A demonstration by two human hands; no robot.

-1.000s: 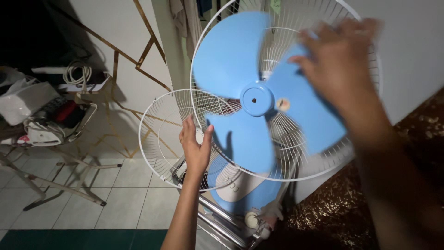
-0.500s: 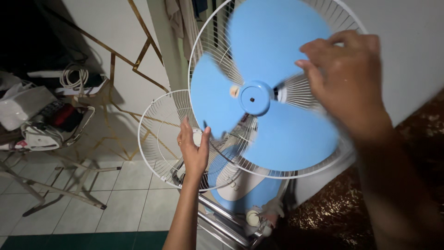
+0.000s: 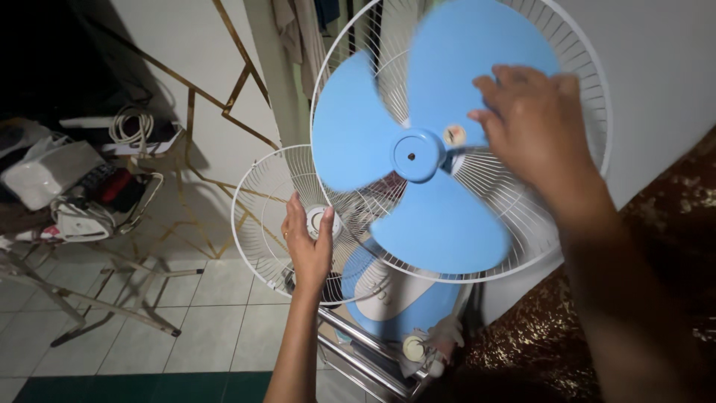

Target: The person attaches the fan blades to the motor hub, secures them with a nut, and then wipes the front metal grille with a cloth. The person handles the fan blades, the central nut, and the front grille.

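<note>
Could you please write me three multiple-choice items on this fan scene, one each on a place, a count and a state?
1. Where is the left hand?
A. on the loose white wire guard
B. on the blue base
C. on the ironing board

2. How many lobes has the blue fan blade?
A. two
B. three
C. five

3. How is the right hand?
A. flat on the floor
B. closed around a cable
C. raised at the blade with fingers spread

Answers: 1 A, the palm rests against the guard's hub. 2 B, three lobes surround the hub. 3 C, it lies over the upper right lobe without a closed grip.
</note>
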